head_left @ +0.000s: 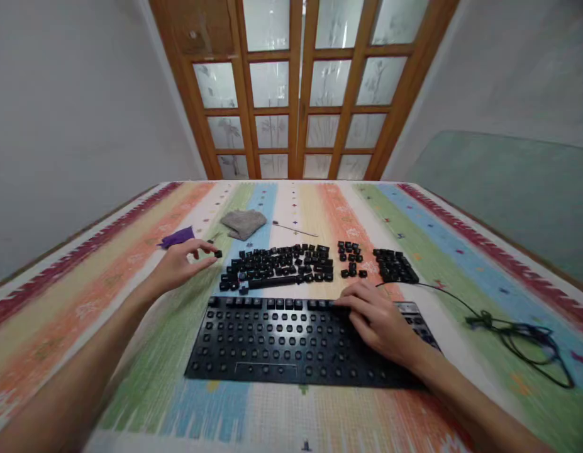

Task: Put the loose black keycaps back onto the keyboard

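Note:
A small black keycap (218, 253) is pinched between the thumb and fingertips of my left hand (185, 261), raised left of the loose caps. My right hand (373, 318) lies over the right part of a black keyboard (291, 375). Its fingers are bent but apart, with the fingertips touching the right end of the top row. Fitted keycaps (284, 304) line most of that row, while bare switch stems show below. My right hand and forearm hide part of the number pad area. Behind the keyboard lie several loose keycaps (282, 259), among them a long space bar (272, 282).
A grey cloth (244, 223), a purple cloth (178, 237) and a thin stick with a dark end (295, 229) lie farther back. Loose number pad keycaps (394, 266) sit at right. The coiled cable (522, 333) rests on the striped tablecloth (144, 402).

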Motion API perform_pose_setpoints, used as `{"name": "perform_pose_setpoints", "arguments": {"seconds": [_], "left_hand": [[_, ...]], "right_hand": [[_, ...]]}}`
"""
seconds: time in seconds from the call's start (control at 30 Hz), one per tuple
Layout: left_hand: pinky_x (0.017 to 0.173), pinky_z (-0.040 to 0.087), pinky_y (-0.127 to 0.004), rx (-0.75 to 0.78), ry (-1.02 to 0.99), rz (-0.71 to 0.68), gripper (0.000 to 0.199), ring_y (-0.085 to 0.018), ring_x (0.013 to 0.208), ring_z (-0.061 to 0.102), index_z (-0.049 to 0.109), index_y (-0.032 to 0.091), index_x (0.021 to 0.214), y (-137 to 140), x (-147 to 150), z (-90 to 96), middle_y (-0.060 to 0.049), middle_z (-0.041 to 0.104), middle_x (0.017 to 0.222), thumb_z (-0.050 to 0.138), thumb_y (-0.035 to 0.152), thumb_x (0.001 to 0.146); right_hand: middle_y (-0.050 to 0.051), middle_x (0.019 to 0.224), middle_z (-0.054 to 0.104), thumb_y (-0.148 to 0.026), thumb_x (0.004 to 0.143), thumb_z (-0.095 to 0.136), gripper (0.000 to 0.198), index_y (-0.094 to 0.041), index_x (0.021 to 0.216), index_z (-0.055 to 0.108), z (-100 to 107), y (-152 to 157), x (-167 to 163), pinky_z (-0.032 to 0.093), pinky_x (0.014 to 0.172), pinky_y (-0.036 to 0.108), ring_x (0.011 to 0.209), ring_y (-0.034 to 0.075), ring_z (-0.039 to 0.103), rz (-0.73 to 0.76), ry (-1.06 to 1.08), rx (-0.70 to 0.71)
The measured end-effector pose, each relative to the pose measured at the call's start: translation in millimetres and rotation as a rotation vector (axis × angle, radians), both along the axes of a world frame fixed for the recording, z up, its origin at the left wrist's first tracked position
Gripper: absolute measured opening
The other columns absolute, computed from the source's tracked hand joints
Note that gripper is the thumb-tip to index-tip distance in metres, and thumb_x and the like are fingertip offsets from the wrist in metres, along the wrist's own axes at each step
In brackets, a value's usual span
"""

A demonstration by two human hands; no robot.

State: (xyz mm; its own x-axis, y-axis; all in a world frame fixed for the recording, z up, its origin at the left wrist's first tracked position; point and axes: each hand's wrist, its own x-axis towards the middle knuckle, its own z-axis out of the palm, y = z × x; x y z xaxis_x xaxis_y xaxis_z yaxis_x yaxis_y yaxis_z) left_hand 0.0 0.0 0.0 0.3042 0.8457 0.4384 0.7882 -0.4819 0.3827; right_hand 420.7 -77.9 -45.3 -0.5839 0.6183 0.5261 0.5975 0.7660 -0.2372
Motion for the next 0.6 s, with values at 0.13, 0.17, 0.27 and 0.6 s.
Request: {"name": "perform_pose_setpoints", "arguments": {"seconds": [0.13,0.17,0.27,0.6], "left_hand": [[0.070,0.054,-0.028,0.007,-0.035,0.006,0.031,-0.018,0.075,0.067,0.073,0.022,0.097,-43.1,-3.1,2.2,-0.003,0.075,0.091,0.064,0.050,0.087],[0.072,0.054,-0.028,-0.002,-0.045,-0.005,0.029,-0.019,0.080,0.069,0.073,0.023,0.098,-54.0,-3.0,1.6,-0.003,0.075,0.093,0.065,0.048,0.087],[0.078,0.056,-0.030,-0.026,-0.070,-0.035,0.022,-0.019,0.085,0.070,0.072,0.023,0.102,-84.0,-1.3,-3.9,-0.003,0.075,0.097,0.065,0.041,0.090],[0.076,0.059,-0.028,-0.076,-0.151,0.056,0.019,-0.017,0.080,0.071,0.072,0.022,0.102,-124.3,8.8,-40.9,-0.003,0.074,0.096,0.063,0.035,0.091]], "right_hand": [[0.009,0.093,0.065,-0.001,0.088,0.044,0.027,-0.016,0.095,0.066,-1.1,0.2,-1.3,0.051,0.079,0.039,0.089,0.023,0.056,0.003,-0.025,-0.023],[0.009,0.093,0.065,-0.001,0.088,0.044,0.028,-0.016,0.096,0.066,-1.5,0.0,-1.4,0.051,0.079,0.039,0.090,0.023,0.056,-0.005,-0.020,-0.031],[0.009,0.095,0.065,-0.002,0.088,0.044,0.029,-0.017,0.098,0.066,-2.6,-0.8,-1.3,0.052,0.079,0.039,0.090,0.023,0.057,-0.021,-0.001,-0.045],[0.008,0.094,0.065,-0.005,0.090,0.047,0.023,-0.017,0.094,0.065,-7.1,-2.4,-1.1,0.052,0.078,0.036,0.089,0.021,0.059,-0.013,0.060,-0.003]]}}
